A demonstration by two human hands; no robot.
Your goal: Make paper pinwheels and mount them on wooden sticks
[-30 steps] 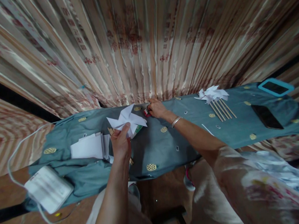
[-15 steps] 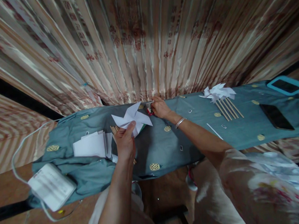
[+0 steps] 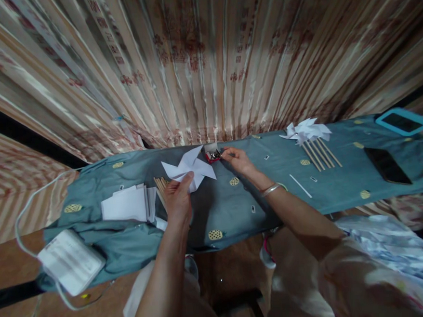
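Note:
My left hand point(image 3: 178, 202) is closed on a white folded paper pinwheel point(image 3: 189, 169), held just above the blue-grey cloth of the table point(image 3: 236, 205). My right hand point(image 3: 237, 160) lies farther back, fingers pinched near a small red and silver box point(image 3: 213, 155); what the pinch holds is too small to make out. A bundle of wooden sticks point(image 3: 160, 188) lies under the pinwheel, beside a stack of white paper squares point(image 3: 126, 210).
Finished pinwheels on sticks point(image 3: 309, 137) lie at the right, a thin white stick point(image 3: 300, 185) in front of them. A black phone point(image 3: 388, 165) and a blue-cased tablet point(image 3: 402, 121) are far right. A white power bank point(image 3: 70, 261) with cable sits at the left. Curtains hang behind.
My right hand has drawn back from the small red box toward me, with its fingers pinched. My left hand stays on the pinwheel, almost still.

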